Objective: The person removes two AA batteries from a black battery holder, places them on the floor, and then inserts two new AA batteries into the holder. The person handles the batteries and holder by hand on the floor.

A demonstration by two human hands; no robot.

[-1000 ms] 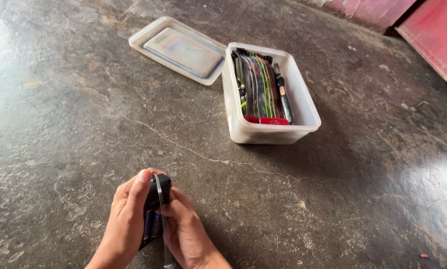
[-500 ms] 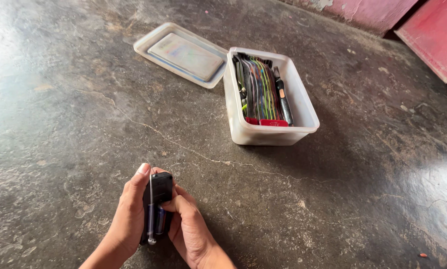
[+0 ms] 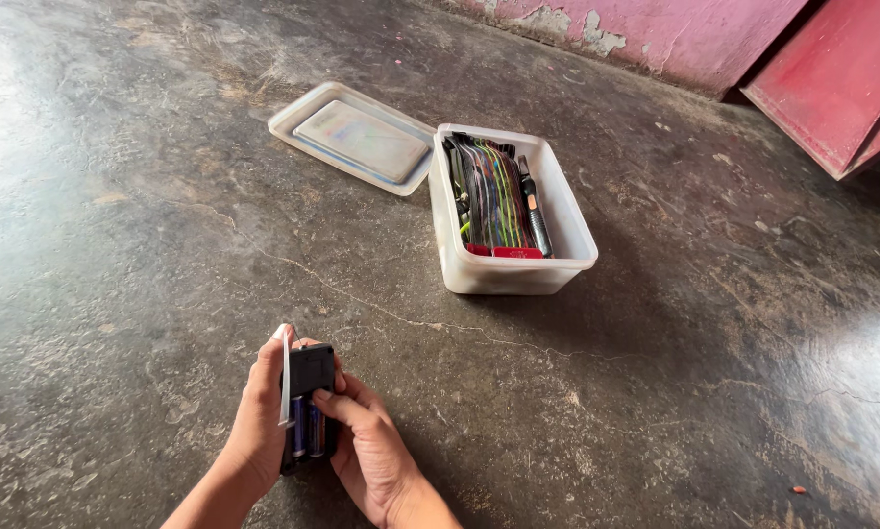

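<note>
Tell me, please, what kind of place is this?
Probably the floor of a simple home or workshop: a cracked bare concrete floor, a pink wall with peeling paint, and a white plastic box of tools.

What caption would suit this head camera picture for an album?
Left hand and right hand hold a black battery device over a cracked floor, near an open white plastic tub and its lid.

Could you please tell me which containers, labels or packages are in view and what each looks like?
White plastic tub: centre floor, rectangular, open, filled with coloured tools.
Lid: flat beside the tub's far left corner, translucent white, with a pale rectangular label.
Black device: held in both hands, batteries exposed.
</note>
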